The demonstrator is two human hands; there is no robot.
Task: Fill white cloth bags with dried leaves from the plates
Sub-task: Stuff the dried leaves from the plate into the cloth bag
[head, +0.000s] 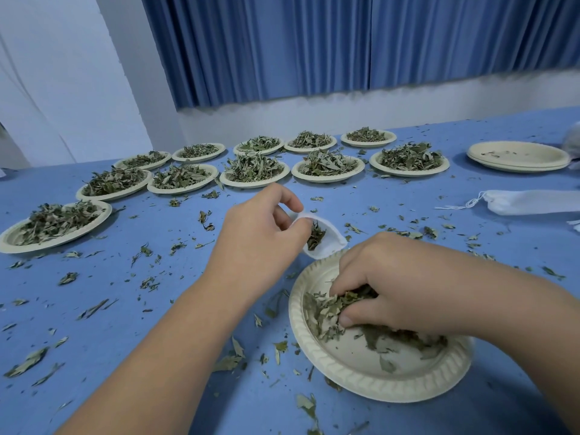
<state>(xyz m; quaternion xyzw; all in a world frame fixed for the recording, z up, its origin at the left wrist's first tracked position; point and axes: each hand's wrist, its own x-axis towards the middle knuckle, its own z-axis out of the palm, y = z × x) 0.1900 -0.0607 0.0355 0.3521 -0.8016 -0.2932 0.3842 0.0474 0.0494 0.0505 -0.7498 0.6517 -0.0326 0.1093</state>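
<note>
While the left grip (260, 233) pinches the limp white cloth bag (330, 243) by its rim beside the plate (361, 384), the right grip (392, 284) curls round light, likely brittle dried leaves (323, 312).

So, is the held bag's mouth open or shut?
Open. The left hand pinches the rim of the bag, the mouth gapes, and leaves show inside.

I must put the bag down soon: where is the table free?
Freest: the patch between the full plates, the spare bags and the right hand, only crumbs. Crowded: those plates' two rows; loose leaves litter the near left.
</note>
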